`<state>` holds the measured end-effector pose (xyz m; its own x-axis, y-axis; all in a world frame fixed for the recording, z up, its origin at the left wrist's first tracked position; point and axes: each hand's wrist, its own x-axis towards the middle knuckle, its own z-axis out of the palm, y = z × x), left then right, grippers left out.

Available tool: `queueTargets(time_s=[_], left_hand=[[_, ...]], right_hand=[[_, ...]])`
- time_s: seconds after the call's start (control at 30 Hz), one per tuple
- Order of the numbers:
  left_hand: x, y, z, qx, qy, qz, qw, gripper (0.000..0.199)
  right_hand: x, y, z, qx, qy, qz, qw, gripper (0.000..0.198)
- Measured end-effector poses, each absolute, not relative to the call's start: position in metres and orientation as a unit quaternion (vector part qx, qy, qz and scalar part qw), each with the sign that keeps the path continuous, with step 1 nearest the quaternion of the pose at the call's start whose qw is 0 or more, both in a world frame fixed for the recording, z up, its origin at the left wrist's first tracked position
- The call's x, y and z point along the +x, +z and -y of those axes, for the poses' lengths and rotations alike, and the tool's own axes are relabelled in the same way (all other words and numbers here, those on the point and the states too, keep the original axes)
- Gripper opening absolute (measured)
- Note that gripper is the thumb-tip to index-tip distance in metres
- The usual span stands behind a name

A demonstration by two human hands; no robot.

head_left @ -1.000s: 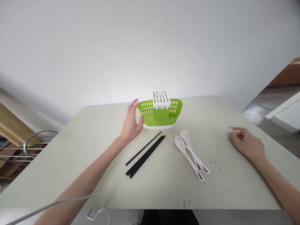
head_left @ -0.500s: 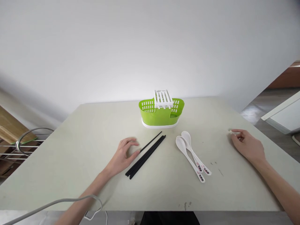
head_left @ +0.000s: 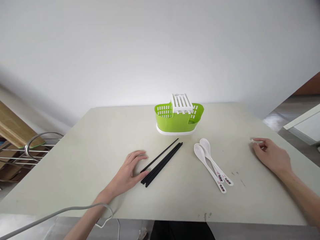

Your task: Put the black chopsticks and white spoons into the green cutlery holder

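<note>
My left hand point(head_left: 128, 171) is open, thumb and fingers spread apart, at the left of several black chopsticks point(head_left: 163, 165). The thumb tip lies at their near ends; whether it touches them I cannot tell. One chopstick point(head_left: 160, 155) lies slightly apart from the bundle, on the hand's side. White spoons point(head_left: 210, 166) with printed handles overlap each other right of the chopsticks. Behind stands a green basket point(head_left: 176, 124) with a white base and a white slotted rack point(head_left: 182, 103) across its top. My right hand point(head_left: 272, 156) rests on the table's right side, holding nothing visible, fingers loosely bent.
The pale table point(head_left: 100, 133) meets a white wall point(head_left: 160, 50) at its back. A grey cable point(head_left: 62, 210) runs over my left forearm. A metal rack point(head_left: 30, 150) with a wooden board point(head_left: 17, 126) stands beyond the left edge.
My view has shifted, so everything sits further right. Relative to the chopsticks, my left hand has slid toward their near ends. My right hand keeps its pose.
</note>
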<state>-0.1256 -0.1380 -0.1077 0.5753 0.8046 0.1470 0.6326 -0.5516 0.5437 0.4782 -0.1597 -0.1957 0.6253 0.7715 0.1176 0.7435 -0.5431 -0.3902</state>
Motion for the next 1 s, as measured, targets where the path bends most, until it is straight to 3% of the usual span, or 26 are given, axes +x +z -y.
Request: queueTargets(time_s=[0.3,0.67,1.0], left_hand=[[-0.132,-0.107,0.144,0.872,0.174,-0.408,0.209,0.044],[-0.142,-0.107,0.141,0.868,0.172,-0.416,0.21,0.038],[-0.139,-0.097,0.129,0.891,0.146,-0.419,0.095,0.033]], right_hand=[[0.474,-0.19,0.161,-0.883,0.037,0.425,0.194,0.045],[0.472,-0.188,0.161,-0.884,0.039,0.425,0.191,0.044],[0.473,-0.191,0.16,-0.882,0.034,0.429,0.195,0.044]])
